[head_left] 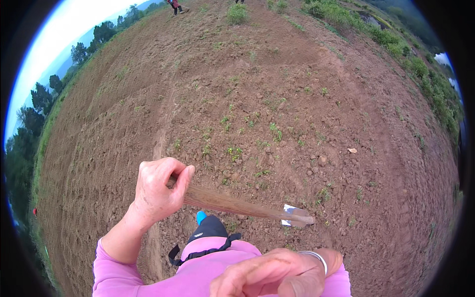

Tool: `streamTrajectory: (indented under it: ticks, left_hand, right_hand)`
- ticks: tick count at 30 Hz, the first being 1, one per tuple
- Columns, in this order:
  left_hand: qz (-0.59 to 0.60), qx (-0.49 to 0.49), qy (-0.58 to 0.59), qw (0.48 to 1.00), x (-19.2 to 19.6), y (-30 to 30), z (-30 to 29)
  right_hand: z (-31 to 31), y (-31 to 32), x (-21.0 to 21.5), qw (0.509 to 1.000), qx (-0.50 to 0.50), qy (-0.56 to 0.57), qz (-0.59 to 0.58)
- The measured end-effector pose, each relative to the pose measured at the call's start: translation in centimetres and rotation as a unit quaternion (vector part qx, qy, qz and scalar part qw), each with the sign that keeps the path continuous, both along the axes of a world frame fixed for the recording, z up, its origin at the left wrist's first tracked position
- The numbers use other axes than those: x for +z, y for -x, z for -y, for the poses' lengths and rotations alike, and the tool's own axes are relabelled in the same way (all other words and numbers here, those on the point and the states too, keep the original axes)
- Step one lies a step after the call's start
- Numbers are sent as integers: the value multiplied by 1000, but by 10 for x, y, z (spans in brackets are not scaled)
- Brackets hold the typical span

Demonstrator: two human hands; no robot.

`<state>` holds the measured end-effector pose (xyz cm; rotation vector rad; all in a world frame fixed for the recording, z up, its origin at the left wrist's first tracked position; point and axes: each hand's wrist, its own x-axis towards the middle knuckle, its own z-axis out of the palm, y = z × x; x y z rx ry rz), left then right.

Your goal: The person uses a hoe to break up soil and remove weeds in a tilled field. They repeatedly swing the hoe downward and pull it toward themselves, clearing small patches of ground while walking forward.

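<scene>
My left hand (161,188) is closed round the end of a hoe's wooden handle (227,202). The handle slants out to the right across the front of my body. At its far end the hoe's shiny metal blade (288,216) is low over the brown soil; whether it touches the ground I cannot tell. Close to my chest, my right hand (269,271) has a silver bangle (316,258) at the wrist. Its fingers are loosely bent and apart from the thumb, with nothing seen in them, and the lower part is cut off by the frame's edge.
Loose, cloddy soil (198,99) spreads ahead, dotted with small green plants (234,152). A pale dry leaf (352,150) lies to the right. One blue shoe (201,217) shows below me. Far off stands a person (176,6). Bushes (386,37) line the right edge, trees (42,98) the left.
</scene>
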<state>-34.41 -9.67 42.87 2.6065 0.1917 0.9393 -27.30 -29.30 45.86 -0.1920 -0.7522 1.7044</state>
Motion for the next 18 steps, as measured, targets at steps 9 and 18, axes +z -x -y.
streamTrajectory:
  ticks: [9,18]
  left_hand:
    - [-118,9,40,992,-18,63,-17]
    - [-405,-6,26,914,-15,106,-32]
  right_hand:
    - [-5,-43,-84,932,-285,178,-135]
    - [105,-30,-401,587,-391,691,-159]
